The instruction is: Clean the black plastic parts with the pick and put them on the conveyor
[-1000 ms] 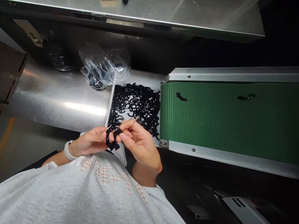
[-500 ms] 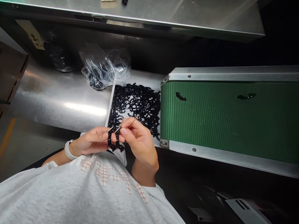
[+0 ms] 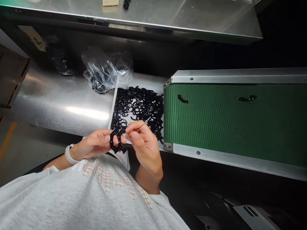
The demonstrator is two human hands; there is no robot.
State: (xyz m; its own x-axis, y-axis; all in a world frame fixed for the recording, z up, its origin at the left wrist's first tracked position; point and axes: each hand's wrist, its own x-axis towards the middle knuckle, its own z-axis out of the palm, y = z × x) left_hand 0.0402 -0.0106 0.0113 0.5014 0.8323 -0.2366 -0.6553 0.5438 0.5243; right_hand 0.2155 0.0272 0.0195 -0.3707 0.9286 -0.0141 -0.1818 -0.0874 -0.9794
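Note:
Black curved plastic parts [image 3: 112, 141] are pinched by my left hand [image 3: 98, 142], which wears a white wristband [image 3: 70, 155]. Two of their arched shapes stick out past the fingertips, side by side. Close on the right, my right hand [image 3: 146, 147] has thumb and forefinger pressed together on a thin metal pick [image 3: 141, 126]. Its shaft slants up to the right; the working end is hidden at the fingertips, beside the black parts. Just beyond both hands, a pile of similar small black parts [image 3: 141, 102] lies spread over a white tray [image 3: 113, 108].
A green conveyor belt [image 3: 211, 127] in a metal frame adjoins the tray on the right, with two black pieces [image 3: 183, 99] on it. Clear plastic bags [image 3: 107, 70] sit on the steel table [image 3: 64, 99] to the left. A steel shelf [image 3: 168, 16] runs across the back.
My right hand has drawn slightly right, away from the black parts, with the pick turned a little. The left hand keeps its hold. The camera view has shifted slightly.

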